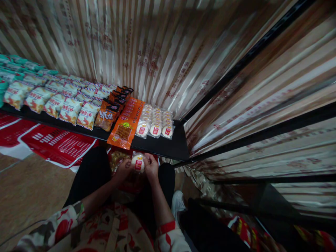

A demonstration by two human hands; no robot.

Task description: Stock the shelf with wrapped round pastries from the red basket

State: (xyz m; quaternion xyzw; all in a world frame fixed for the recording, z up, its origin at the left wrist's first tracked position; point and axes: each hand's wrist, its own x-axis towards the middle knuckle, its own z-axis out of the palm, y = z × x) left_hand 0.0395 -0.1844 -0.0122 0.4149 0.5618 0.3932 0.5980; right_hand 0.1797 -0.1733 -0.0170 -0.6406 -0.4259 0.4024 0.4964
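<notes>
Between my two hands, above my lap, is a round white rice cracker in a clear wrapper (138, 163) with a red and yellow label. My left hand (124, 170) pinches its left edge, and my right hand (150, 165) grips its upper right edge. Below and behind it, partly hidden, lies a clear bag of brownish snacks (118, 158). On the black shelf just beyond, similar wrapped rice crackers (155, 130) stand in three rows at the right end. Beside them leans a tall orange snack packet (124, 127).
Several white snack bags (87, 114), darker orange-and-black bags (107, 113) and teal packs (15, 66) fill the shelf leftward. The black shelf (170, 143) ends near a black metal frame (244, 140) and striped plastic sheeting (162, 45). Red printed sheeting (57, 145) hangs below.
</notes>
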